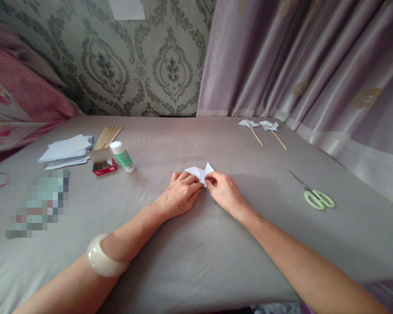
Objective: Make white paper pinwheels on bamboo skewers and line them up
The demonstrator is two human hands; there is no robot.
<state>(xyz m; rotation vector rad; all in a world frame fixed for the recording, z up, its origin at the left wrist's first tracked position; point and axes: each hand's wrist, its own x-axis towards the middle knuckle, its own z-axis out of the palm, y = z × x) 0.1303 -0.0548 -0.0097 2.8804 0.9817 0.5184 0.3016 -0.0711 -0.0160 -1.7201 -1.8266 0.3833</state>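
Folded white paper piece, with pointed flaps spread to left and right, is located at the middle of the grey-covered tabletop and is pinched at its centre between both hands. Left hand is laid palm down on the cloth, its fingertips closed on the paper's left half; a pale bangle is worn on that forearm. Right hand is likewise closed on the paper's right half, the fingertips of the two hands nearly touching. Listed at far left: a stack of white paper sheets, a bundle of wooden sticks behind it, a small open red box, and a glue stick lying tilted just beside the box. Listed at far right: two finished paper pinwheels on sticks, lying side by side near the curtain. Green-handled scissors are laid at right, well apart from the hands.
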